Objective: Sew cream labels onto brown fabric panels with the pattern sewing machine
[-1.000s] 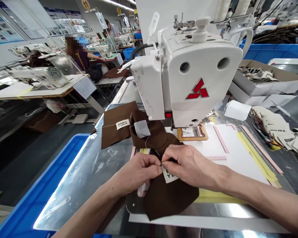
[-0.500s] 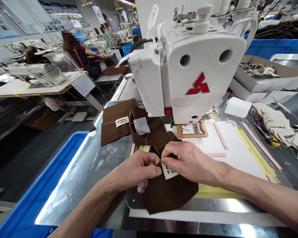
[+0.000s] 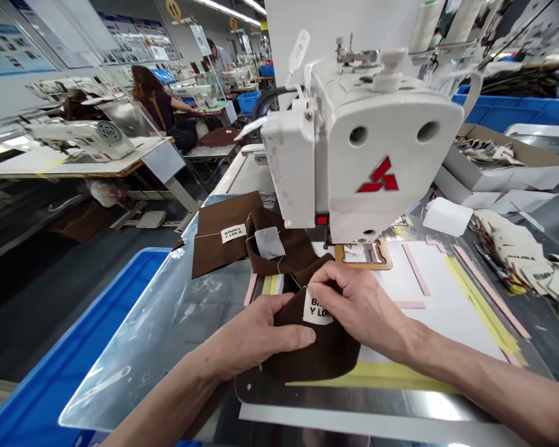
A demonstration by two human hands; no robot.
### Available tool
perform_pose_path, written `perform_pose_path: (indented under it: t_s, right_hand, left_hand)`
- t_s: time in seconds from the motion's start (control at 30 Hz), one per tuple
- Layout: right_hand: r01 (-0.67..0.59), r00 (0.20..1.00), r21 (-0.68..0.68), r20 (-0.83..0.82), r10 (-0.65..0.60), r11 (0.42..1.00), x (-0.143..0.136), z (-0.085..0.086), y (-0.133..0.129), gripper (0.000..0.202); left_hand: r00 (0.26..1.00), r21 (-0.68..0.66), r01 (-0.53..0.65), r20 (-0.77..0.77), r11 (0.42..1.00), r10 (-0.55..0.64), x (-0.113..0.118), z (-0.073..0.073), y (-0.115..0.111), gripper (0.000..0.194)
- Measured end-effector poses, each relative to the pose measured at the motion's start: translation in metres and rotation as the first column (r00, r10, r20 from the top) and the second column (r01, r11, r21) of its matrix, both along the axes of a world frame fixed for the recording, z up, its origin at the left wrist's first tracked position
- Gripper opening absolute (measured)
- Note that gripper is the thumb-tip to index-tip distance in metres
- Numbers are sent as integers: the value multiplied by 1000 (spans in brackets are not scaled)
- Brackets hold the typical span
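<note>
The fabric (image 3: 323,354) is dark brown, its label (image 3: 315,309) off-white with black lettering, the sewing machine (image 3: 386,133) white.

Two hands (image 3: 256,335), two labels (image 3: 233,233) on brown cloth (image 3: 214,257), one red emblem (image 3: 390,182)

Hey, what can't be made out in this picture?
Head view:
End of the print on the label: covered by the right hand.
Fingertips of the left hand, thumb aside: hidden beneath the brown fabric.
Near end of the blue bin: cut off by the bottom edge.
Lettering on the white tag: too small and blurred.
</note>
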State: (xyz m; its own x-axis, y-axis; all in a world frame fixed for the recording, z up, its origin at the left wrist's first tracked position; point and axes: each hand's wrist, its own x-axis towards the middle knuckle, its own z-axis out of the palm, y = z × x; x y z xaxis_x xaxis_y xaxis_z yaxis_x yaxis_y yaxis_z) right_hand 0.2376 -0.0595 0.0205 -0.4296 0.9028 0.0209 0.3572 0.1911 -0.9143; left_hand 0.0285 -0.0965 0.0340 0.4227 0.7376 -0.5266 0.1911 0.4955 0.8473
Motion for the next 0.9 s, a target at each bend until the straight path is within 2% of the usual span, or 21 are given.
perform_pose_path:
  t_s: [0.17,0.23,0.33,0.43,0.53,0.67,0.9]
  right_hand:
    - [113,990,-124,-70,-122,986,-1,0,-2,20]
    - [113,985,-171,-111,-134,979,0,-2,-2,16]
    - [59,986,-167,-142,-83,984,2,-3,-2,32]
    - [12,992,-164,-121,-33,986,3,-3,-2,18]
    - [48,990,-211,-121,-75,976,2,-2,-3,26]
    - [93,978,-242,-160,-134,966,-2,-7,-6,26]
    - [122,967,-194,-198,-161,973,-2,-20,-10,25]
  left_hand:
    - [974,67,-219,67,973,215,2,-5,0,36]
    - [954,76,-290,104,954,282,2,-7,2,37]
    - [925,85,-366,145,926,352,3,-10,3,35]
    - [907,90,-400,186,912,379,4,-13,1,31]
    - [896,61,-400,237,914,376,6,-16,0,28]
    - [865,28,-429,300,903,402,12,-16,1,30]
    - [843,21,-464,317,886,434,20,-19,1,26]
